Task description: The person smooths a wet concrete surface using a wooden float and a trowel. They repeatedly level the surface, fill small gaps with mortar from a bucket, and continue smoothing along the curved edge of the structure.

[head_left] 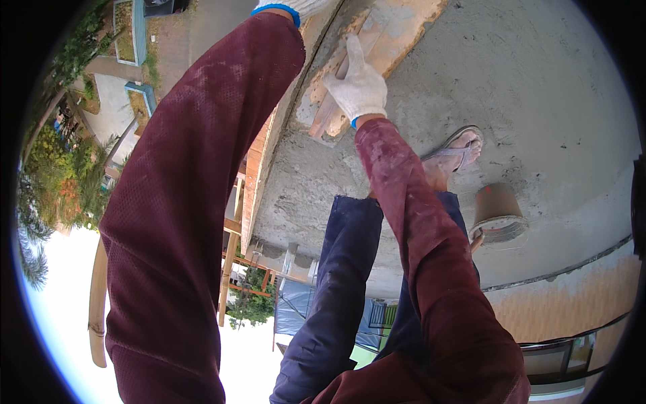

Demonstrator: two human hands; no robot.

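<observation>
My right hand point(360, 87), in a white knit glove with a blue edge, lies over a narrow wooden strip point(328, 113). One finger stretches along the strip, the thumb sits at its side, and the other fingers are mostly hidden; the grip looks closed round it. Beneath the strip is a wider, cement-smeared wooden board point(404, 34), set along the slab's edge. Of my left hand point(296, 5) only the gloved wrist end shows at the top rim; its fingers are out of the picture.
Grey cement floor point(552, 121) spreads to the right. My sandalled foot point(464, 148) stands on it, beside a dirty bucket point(498, 205). At the left, past the wooden edge boards point(259, 161), the ground lies far below, with trees point(57, 182). A wood-toned wall point(572, 296) curves at lower right.
</observation>
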